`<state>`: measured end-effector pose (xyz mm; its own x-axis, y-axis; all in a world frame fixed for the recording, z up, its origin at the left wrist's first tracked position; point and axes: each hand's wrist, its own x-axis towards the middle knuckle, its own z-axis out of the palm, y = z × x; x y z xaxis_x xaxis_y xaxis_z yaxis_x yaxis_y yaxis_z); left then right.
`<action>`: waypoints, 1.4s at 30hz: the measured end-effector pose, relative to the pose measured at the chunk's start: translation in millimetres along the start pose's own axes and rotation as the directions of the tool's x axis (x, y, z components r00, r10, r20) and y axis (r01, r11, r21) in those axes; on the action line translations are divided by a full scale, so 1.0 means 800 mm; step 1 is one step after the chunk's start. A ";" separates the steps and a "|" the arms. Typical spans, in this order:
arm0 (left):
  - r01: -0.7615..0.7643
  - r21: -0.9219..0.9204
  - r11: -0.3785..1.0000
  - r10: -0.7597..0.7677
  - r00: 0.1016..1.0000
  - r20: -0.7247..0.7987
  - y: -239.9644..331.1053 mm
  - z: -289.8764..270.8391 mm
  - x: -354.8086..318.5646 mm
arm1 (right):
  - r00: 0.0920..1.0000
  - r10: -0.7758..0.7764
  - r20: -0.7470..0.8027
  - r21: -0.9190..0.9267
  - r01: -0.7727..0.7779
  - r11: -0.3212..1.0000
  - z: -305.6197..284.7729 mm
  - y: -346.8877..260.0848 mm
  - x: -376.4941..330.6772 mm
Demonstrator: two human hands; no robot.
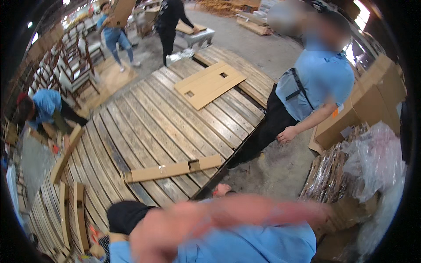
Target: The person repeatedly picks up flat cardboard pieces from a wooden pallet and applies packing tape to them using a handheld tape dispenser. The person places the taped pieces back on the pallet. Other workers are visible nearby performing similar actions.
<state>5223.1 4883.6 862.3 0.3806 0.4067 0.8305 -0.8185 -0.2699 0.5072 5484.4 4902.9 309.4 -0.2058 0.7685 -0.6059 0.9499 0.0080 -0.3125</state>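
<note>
A bare forearm [245, 217], badly smeared by motion, stretches across the lower edge over a blue shirt [254, 245]. Neither its fingers nor which of my arms it might be can be made out. Just beyond it, by the near corner of the slatted wooden platform [175, 127], a small hand [222, 190] shows, with a dark band at the wrist and something red at its fingers; whose it is I cannot tell. The nearest thing on the slats is a long folded cardboard strip [171, 171] with a notch. A rounded black shape [127, 216] sits left of the blurred arm.
A flat cardboard sheet [210, 84] with two cutouts lies farther back. Narrow cardboard pieces [80, 217] rest at left, where a co-worker [48, 107] bends over. Another person [315, 83] stands right of the platform. Clear plastic wrap [377, 160] and large cartons [372, 105] are beyond.
</note>
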 end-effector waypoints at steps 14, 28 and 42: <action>-0.272 0.296 0.916 0.305 0.949 -0.073 -0.024 -0.016 0.015 | 0.969 -0.200 0.143 0.108 0.186 0.977 0.019 0.164 0.098; -0.402 0.674 0.619 0.558 0.830 -0.018 -0.037 -0.002 -0.018 | 0.982 0.077 0.173 -0.033 -0.072 0.997 -0.074 0.088 -0.010; 0.577 0.782 0.235 0.050 0.797 -0.603 -0.134 -0.079 -0.137 | 0.986 0.113 0.124 -0.007 -0.113 0.994 -0.075 0.122 0.004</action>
<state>5242.3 4922.9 702.3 0.0027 0.8362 0.5484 0.3638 -0.5116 0.7784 5590.6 4944.5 321.4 -0.1247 0.6792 -0.7233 0.9687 -0.0742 -0.2367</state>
